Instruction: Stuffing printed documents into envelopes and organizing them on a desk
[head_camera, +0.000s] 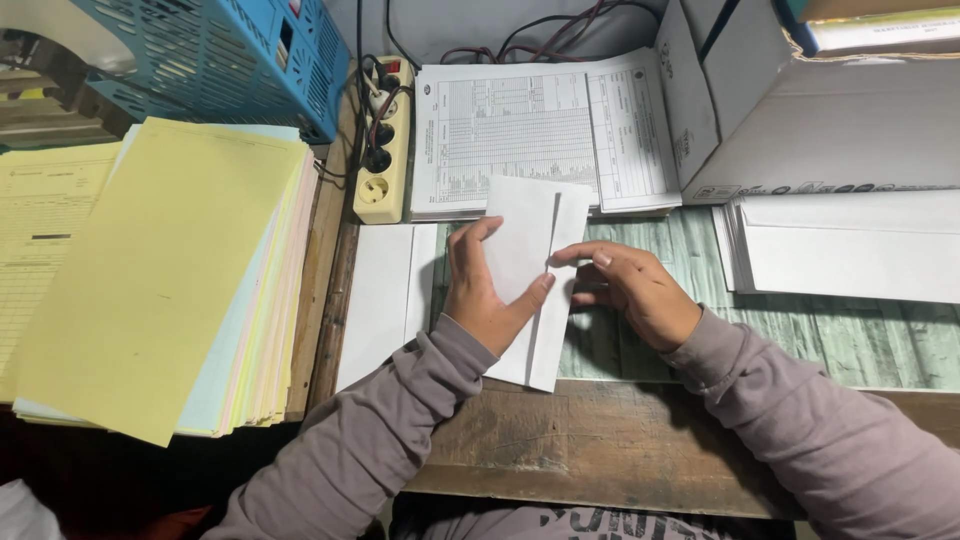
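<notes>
A white envelope lies lengthwise on the desk in front of me, its long flap partly raised. My left hand grips its left side, thumb pressed on the face near the flap's edge. My right hand pinches the flap's edge with its fingertips from the right. Both sleeves are grey.
A white envelope lies to the left, with a stack of yellow and pastel paper beyond it. A power strip, printed forms, a blue basket, a white box and stacked envelopes surround the spot.
</notes>
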